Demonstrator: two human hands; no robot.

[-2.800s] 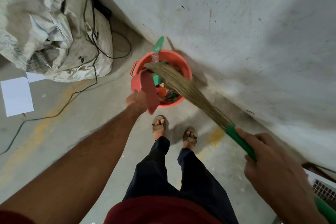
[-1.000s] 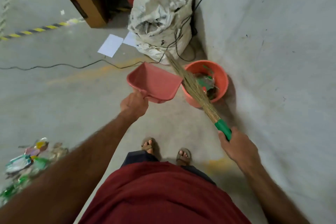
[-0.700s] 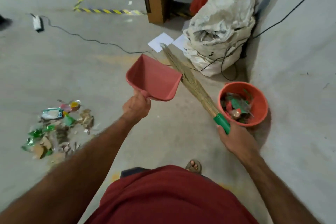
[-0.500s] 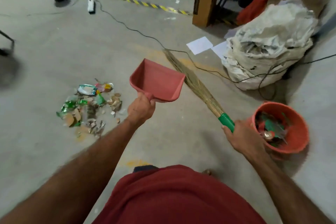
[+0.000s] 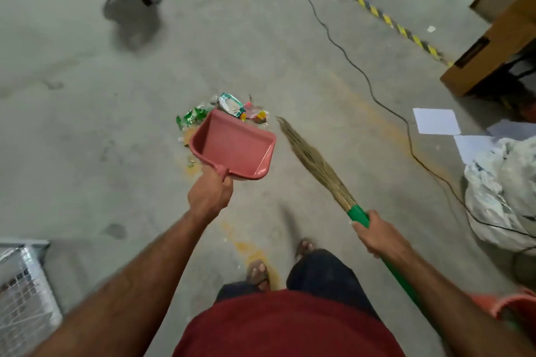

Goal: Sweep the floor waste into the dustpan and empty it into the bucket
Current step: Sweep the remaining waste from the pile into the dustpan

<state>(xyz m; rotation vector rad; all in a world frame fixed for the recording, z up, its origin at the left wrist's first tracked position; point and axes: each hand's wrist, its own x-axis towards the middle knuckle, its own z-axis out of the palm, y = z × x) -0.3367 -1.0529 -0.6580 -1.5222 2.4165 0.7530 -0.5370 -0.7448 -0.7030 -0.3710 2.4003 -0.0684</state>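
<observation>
Head view shows the person now turned away from the wall and facing the waste pile [image 5: 229, 113], which 2.8 s ago was out of sight while the dustpan [image 5: 233, 148] was tipped over the bucket [image 5: 519, 306]. That pan now hangs level and empty in front of the pile, so one load appears to have been dumped and a second sweep is about to start. The left hand [image 5: 210, 193] has its grip curled tight round the short dustpan handle. The right hand [image 5: 377, 236] has its grip wrapped round the green handle of the grass broom [image 5: 316, 164], whose bristle tip points toward the wrappers but is apart from them.

Much of the pile is covered by the raised dustpan; only wrappers along its far and left edges show, so how much waste remains is hard to judge. Whether the pan is clear of the floor cannot be told for certain. The bucket is cut off at the lower right corner, only part of its orange rim showing behind the right forearm, and its contents are hidden. The broom's handle end runs out of sight behind that arm.
</observation>
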